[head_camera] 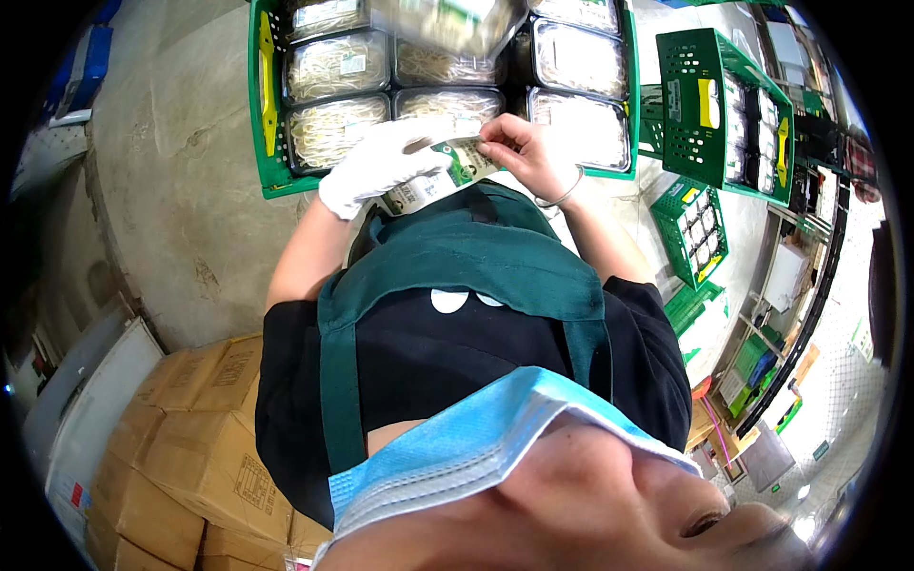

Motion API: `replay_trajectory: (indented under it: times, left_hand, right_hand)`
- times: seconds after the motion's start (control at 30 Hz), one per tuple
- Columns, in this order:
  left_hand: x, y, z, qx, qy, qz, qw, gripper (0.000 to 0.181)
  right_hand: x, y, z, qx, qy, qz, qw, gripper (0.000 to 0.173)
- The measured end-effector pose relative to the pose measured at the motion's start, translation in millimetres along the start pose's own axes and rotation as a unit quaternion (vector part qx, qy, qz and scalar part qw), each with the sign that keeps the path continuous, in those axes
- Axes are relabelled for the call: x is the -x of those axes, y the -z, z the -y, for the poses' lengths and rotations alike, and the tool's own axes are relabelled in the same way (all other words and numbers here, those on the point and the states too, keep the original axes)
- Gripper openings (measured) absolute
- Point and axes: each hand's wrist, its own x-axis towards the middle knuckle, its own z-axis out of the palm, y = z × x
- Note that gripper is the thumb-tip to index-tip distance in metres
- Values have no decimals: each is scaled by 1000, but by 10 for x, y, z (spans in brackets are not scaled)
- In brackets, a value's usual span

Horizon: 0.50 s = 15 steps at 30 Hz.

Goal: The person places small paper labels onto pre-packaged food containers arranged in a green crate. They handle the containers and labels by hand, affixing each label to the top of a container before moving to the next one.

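Observation:
My left hand (pixel 389 168), in a white glove, holds the left part of a strip of printed labels (pixel 435 180) in front of my green apron. Bare, with a thin bracelet at its wrist, my right hand (pixel 521 153) pinches the strip's upper right end between thumb and fingers. Just beyond both hands is a green plastic crate (pixel 291 187) with several clear-lidded plastic trays of bean sprouts (pixel 339 128) in rows. A blurred package (pixel 450 21) lies above the trays at the crate's far side. The fingertips of my gloved hand are partly hidden by the strip.
More green crates (pixel 689 107) holding packed trays stand to the right, with a smaller-looking one (pixel 671 221) beyond and an empty-looking green crate (pixel 689 314) near it. Stacked cardboard boxes (pixel 207 457) are at the lower left. Shelving runs along the far right.

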Motion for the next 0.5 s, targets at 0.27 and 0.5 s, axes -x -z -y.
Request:
replay_trajectory:
  times: [0.27, 0.5]
  left_hand:
    - [-119, -307, 139, -142, -83, -35, 986, 29]
    - [46, 77, 456, 160, -33, -92, 982, 15]
  right_hand:
    - [309, 10, -265, 107, -76, -5, 991, 17]
    - [-67, 1214, -1377, -436, -250, -408, 762, 15]
